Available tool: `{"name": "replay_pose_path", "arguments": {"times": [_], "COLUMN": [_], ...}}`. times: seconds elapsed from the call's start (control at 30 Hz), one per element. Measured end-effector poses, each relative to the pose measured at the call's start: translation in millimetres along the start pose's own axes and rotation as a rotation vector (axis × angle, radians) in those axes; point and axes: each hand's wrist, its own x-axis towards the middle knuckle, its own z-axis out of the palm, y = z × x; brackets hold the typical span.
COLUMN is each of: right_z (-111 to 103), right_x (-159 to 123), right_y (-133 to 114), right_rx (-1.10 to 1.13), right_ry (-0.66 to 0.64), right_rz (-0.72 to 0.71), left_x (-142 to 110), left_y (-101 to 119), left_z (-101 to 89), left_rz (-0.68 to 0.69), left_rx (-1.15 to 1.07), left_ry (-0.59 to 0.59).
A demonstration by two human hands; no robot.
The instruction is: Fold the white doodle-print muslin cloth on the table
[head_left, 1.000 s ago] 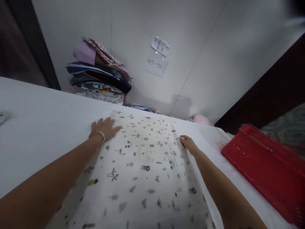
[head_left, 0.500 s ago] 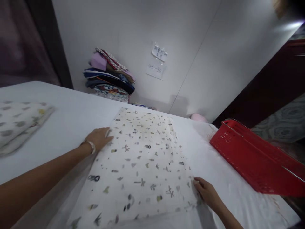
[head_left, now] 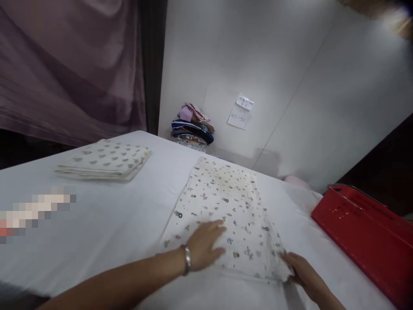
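A white cloth (head_left: 222, 206) printed with small plants and shapes lies spread in a long rectangle in front of me. Over its near left part is my left hand (head_left: 206, 245), fingers spread, palm down, a silver bracelet on the wrist. Whether the palm presses on the fabric I cannot tell. At the near right corner my right hand (head_left: 301, 271) pinches the cloth's edge between thumb and fingers, and the corner is slightly crumpled there.
A folded cloth (head_left: 106, 159) with grey prints lies at the left of the white table (head_left: 97, 215). A red plastic basket (head_left: 358, 237) stands at the right edge. Stacked folded textiles (head_left: 192, 129) sit by the wall, below paper notes (head_left: 239, 117). A purple curtain (head_left: 74, 64) hangs at left.
My left hand has left the cloth's left edge and moved nearer and inward over it. My right hand stays at the right corner. The view has turned left, showing more curtain.
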Motion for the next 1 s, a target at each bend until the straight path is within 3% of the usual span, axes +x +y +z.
{"name": "replay_pose_path", "arguments": {"times": [0.1, 0.2, 0.37, 0.6, 0.77, 1.0], "right_z": [1.5, 4.6, 25.2, 63.6, 66.8, 67.2], "right_x": [-10.1, -24.4, -56.4, -90.9, -93.0, -87.0], "right_y": [-8.9, -24.4, -51.2, -75.9, -85.3, -84.7], "right_rx": [0.096, 0.160, 0.409, 0.614, 0.672, 0.707], "right_ry": [-0.064, -0.065, -0.125, -0.171, -0.218, -0.311], "right_rz": [-0.051, -0.122, -0.144, -0.246, -0.306, -0.294], "left_x": [6.1, 20.7, 44.1, 36.6, 36.1, 43.6], "left_y": [44.5, 73.8, 97.1, 103.2, 97.0, 96.9], "left_z": [46.1, 82.1, 107.8, 98.6, 85.0, 46.1], "left_rz": [0.174, 0.237, 0.238, 0.196, 0.170, 0.195], "left_rx": [-0.055, -0.042, -0.010, -0.107, -0.079, -0.222], "left_ry": [-0.088, -0.087, 0.101, 0.264, 0.319, 0.295]}}
